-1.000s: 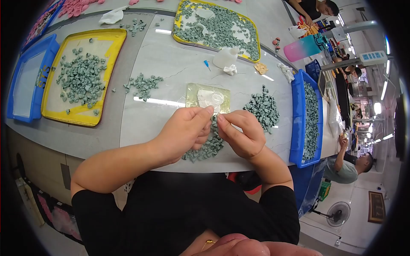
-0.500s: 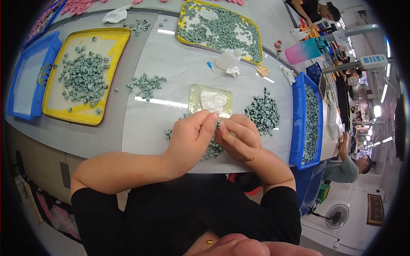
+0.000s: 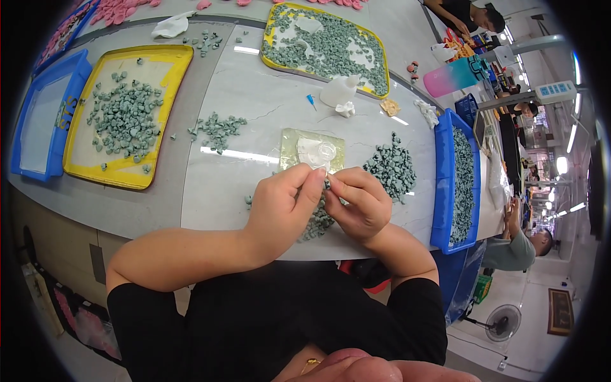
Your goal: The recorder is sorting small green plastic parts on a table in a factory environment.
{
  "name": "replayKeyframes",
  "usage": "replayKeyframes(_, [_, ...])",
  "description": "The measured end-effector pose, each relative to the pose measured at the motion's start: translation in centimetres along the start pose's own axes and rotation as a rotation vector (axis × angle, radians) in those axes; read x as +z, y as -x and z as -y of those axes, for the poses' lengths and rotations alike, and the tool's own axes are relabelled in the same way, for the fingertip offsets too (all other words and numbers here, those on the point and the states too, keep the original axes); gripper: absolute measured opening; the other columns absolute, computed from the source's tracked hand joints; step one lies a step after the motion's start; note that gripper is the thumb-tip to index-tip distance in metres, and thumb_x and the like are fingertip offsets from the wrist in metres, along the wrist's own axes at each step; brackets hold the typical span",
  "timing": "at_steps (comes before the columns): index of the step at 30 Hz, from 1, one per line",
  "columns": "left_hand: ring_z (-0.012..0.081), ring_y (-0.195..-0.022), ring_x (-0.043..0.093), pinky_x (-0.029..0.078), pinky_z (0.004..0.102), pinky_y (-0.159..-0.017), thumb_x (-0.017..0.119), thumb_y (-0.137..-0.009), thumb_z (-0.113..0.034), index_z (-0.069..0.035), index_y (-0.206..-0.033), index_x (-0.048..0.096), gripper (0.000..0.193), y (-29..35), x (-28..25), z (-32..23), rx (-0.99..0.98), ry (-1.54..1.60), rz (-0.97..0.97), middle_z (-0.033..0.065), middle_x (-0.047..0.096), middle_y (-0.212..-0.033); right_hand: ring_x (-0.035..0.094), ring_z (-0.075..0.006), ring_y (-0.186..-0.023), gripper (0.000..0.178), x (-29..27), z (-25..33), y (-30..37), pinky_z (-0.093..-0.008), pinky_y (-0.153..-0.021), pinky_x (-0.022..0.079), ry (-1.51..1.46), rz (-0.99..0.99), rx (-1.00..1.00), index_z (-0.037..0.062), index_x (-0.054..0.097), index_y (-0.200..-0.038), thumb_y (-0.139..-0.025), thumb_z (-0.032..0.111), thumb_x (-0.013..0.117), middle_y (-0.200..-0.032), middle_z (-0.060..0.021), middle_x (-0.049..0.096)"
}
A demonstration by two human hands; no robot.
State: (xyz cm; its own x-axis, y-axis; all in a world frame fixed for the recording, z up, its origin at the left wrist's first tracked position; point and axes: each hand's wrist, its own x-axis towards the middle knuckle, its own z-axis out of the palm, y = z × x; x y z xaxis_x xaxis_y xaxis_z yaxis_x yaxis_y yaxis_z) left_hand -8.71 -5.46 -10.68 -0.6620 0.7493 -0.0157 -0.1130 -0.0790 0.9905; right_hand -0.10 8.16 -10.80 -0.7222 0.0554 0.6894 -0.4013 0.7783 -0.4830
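Whatever the left hand (image 3: 283, 207) and right hand (image 3: 359, 204) pinch between their fingertips is too small to make out — the fingers cover it. The hands also hide part of the green pile (image 3: 316, 223) beneath them, and the blue tray (image 3: 38, 121) is cut by the dark rim.

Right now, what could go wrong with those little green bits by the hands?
1. The left hand and right hand pinch something tiny between them; it might slip into the green pile underneath and get lost.
2. That pile lies near the table edge, so a nudge could knock bits off.
3. The glue bottle lies on its side and may leak.
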Motion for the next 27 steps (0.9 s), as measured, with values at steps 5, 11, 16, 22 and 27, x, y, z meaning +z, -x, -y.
replayKeyframes(5, [0.0189,-0.048,0.039,0.035,0.032,-0.047,0.051,-0.092,-0.017,0.001,-0.069,0.045,0.03,0.0,0.2,0.2,0.124,-0.093,-0.02,0.013,0.045,-0.056,0.059,-0.0218,-0.067,0.033,-0.1,0.4,-0.1,-0.0296,-0.057,0.048,0.105,0.016,-0.096,-0.0054,0.061,-0.095,-0.064,-0.014,0.068,-0.082,-0.0134,0.06])
replayKeyframes(11, [0.0079,-0.055,0.033,0.032,0.0272,-0.048,0.048,-0.095,-0.021,0.001,-0.07,0.046,0.033,-1.1,-0.5,-0.8,0.025,-0.237,0.051,0.0029,0.038,-0.055,0.061,-0.023,-0.069,0.031,-1.4,-0.4,-1.1,-0.0289,-0.058,0.048,0.026,0.165,0.038,-0.0025,0.065,-0.094,-0.064,-0.011,0.07,-0.082,-0.0128,0.062])
replayKeyframes(16, [0.0097,-0.054,0.033,0.033,0.0294,-0.049,0.048,-0.094,-0.026,0.003,-0.068,0.045,0.039,-1.3,-1.1,-1.2,-0.125,-0.297,0.217,0.0053,0.039,-0.054,0.062,-0.0215,-0.073,0.024,-5.8,-3.1,-1.6,-0.0285,-0.064,0.049,0.13,0.309,0.304,0.0016,0.065,-0.097,-0.073,-0.003,0.066,-0.085,-0.0105,0.064])
replayKeyframes(22, [0.0084,-0.054,0.036,0.034,0.0265,-0.049,0.048,-0.094,-0.024,-0.001,-0.072,0.047,0.031,-1.8,-1.3,-1.1,-0.252,-0.212,0.274,0.0016,0.042,-0.058,0.06,-0.0275,-0.078,0.018,-8.3,-4.1,-0.7,-0.031,-0.069,0.048,0.379,0.556,0.596,0.0012,0.064,-0.094,-0.076,0.003,0.062,-0.086,-0.0123,0.064])
replayKeyframes(27, [0.0063,-0.056,0.037,0.033,0.021,-0.05,0.044,-0.094,-0.018,-0.005,-0.089,0.048,0.015,-2.3,-1.5,-1.2,-0.509,0.331,0.228,-0.0009,0.045,-0.073,0.059,-0.0273,-0.081,0.015,-6.9,-3.8,-0.2,-0.0336,-0.071,0.047,0.533,0.587,0.629,0.0006,0.061,-0.09,-0.076,0.004,0.062,-0.086,-0.0124,0.059])
